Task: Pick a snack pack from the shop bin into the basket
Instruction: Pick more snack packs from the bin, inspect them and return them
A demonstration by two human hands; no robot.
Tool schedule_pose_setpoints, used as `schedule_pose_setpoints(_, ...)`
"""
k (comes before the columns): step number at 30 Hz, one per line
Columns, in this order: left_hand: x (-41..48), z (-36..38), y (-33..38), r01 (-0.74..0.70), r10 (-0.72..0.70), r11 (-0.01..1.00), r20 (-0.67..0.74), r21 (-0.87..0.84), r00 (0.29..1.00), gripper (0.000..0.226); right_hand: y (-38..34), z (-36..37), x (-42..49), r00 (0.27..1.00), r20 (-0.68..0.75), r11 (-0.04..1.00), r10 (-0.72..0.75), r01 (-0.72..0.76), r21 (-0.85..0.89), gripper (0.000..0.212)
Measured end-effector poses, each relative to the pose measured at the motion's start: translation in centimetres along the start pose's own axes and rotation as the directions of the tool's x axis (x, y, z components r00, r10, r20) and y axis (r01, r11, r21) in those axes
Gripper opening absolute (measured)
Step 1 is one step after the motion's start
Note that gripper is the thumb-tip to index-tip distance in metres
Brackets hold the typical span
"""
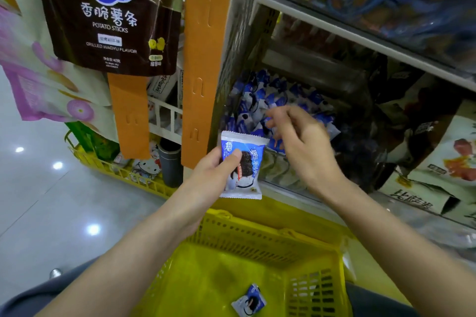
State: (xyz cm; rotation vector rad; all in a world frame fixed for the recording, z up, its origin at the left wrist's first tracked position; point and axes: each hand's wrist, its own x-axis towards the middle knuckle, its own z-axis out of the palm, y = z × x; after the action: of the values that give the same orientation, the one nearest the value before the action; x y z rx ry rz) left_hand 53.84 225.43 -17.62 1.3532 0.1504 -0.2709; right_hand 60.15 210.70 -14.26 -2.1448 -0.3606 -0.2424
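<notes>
Basket [257, 239] lowest, nearest the viewer. One loose snack pack [249, 300] on its floor, toward the near right corner. Above the basket's far rim, left hand [211, 172] grips a second snack pack [243, 165], just before the shop bin [280, 174]. Right hand [306, 147] over the bin's heaped packs [255, 103]. Potato sticks bag [110, 15] hangs upper left.

Shelf bin [280, 175] holds blue snack packs [257, 100], seemingly alike; yellow basket [257, 239] holds 1 pack [249, 300].
</notes>
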Motion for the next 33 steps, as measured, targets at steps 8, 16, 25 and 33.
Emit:
schedule_pose_setpoints(8,-0.5,2.6,-1.9,-0.139,0.118,0.973,0.124,0.182,0.985,0.022,2.1,-1.0,-6.1,0.976,0.165,0.961,0.145,-0.178,0.21,0.013)
schedule_pose_setpoints(16,-0.1,4.0,-3.5,-0.161,0.152,0.924,0.053,0.346,0.987,0.03,4.7,-1.0,-9.2,0.982,0.121,0.982,0.147,-0.159,0.1,0.009)
schedule_pose_setpoints(25,0.5,4.4,-4.7,0.024,-0.05,0.973,0.112,0.229,0.992,0.031,5.5,-1.5,-9.6,0.994,-0.075,0.996,0.079,-0.076,0.038,0.012)
schedule_pose_setpoints(33,0.3,3.9,-5.6,-0.088,0.096,0.986,-0.049,0.142,0.994,0.014,6.3,-2.3,-10.0,0.832,0.118,0.656,0.542,-0.507,0.559,0.01)
